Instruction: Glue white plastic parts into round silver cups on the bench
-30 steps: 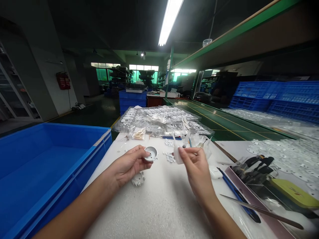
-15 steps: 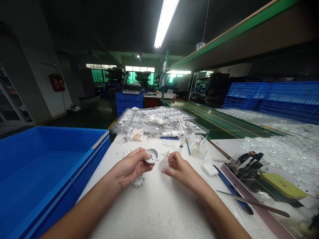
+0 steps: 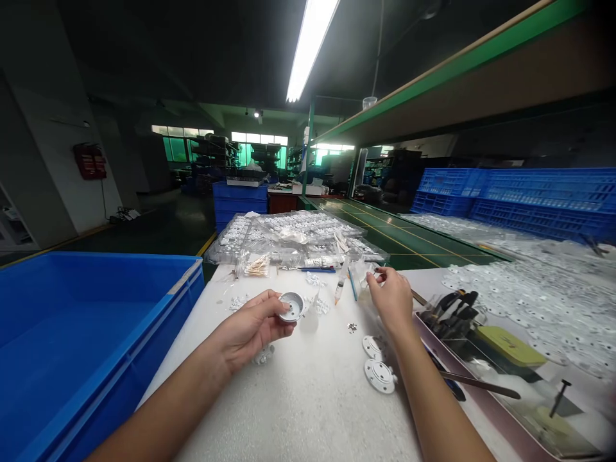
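My left hand [image 3: 248, 328] is closed on a small round grey cup-shaped part [image 3: 292, 306], held just above the white table [image 3: 308, 410]. A white toothed part [image 3: 264, 354] lies under that hand. A small whitish bottle [image 3: 310, 316] stands right of the cup. My right hand [image 3: 392, 298] reaches to the far right of it, thumb and forefinger pinched at a clear little container [image 3: 364, 282]; what they grip is too small to make out. Two white round discs [image 3: 379, 375] lie beside my right forearm. A syringe [image 3: 339, 290] lies between the hands.
A large blue crate [image 3: 91, 333] sits along the table's left edge. Clear trays of white parts [image 3: 293, 231] and cotton swabs [image 3: 257, 264] stand at the back. On the right are a tool tray [image 3: 486, 359] with pliers, long tweezers [image 3: 481, 384] and a heap of white discs [image 3: 534, 289].
My right hand set the whitish bottle down beside the cup, then moved right and back to the clear container. The left hand stayed put with the grey cup. The view swung right.
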The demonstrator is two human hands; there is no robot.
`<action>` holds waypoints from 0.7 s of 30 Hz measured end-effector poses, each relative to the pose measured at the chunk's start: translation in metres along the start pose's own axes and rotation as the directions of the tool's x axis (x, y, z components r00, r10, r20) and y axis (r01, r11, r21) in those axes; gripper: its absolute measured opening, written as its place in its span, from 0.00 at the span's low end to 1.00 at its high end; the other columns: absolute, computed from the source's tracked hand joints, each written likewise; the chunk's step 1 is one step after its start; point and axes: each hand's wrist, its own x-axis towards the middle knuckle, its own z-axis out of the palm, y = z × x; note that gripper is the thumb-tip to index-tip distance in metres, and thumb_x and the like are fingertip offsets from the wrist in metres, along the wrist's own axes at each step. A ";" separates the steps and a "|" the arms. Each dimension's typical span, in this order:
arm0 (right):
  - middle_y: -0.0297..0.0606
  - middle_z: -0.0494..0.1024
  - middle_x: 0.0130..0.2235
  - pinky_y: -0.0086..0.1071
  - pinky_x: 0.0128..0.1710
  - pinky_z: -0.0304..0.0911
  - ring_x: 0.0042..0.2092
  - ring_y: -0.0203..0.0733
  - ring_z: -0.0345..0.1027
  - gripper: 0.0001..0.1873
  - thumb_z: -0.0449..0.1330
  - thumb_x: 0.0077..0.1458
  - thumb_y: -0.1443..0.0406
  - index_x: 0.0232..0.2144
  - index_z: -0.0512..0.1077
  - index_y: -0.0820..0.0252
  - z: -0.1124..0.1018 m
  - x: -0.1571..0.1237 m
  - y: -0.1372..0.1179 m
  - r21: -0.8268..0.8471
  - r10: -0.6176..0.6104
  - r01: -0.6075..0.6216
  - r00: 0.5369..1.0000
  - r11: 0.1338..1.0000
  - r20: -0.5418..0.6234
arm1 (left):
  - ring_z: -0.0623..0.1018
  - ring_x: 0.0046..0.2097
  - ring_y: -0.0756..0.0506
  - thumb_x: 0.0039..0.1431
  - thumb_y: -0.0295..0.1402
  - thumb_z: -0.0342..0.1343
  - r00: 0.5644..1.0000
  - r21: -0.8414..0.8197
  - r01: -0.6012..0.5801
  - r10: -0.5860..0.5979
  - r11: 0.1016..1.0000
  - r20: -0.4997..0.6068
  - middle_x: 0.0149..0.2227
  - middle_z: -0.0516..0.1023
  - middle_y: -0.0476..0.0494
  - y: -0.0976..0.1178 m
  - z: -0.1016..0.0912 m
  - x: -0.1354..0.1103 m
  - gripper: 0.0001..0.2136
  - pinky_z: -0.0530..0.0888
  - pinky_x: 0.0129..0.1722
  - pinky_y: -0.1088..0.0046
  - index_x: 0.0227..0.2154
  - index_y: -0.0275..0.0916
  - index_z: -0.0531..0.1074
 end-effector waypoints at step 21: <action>0.36 0.71 0.33 0.37 0.36 0.64 0.35 0.39 0.69 0.10 0.46 0.64 0.73 0.42 0.63 0.57 -0.050 -0.099 -0.104 0.838 -0.451 0.423 0.858 0.345 -0.248 | 0.73 0.33 0.50 0.50 0.24 0.60 0.997 0.049 0.009 -0.013 0.999 0.071 0.33 0.71 0.45 -0.007 0.000 0.001 0.10 0.72 0.33 0.75 0.29 0.37 0.62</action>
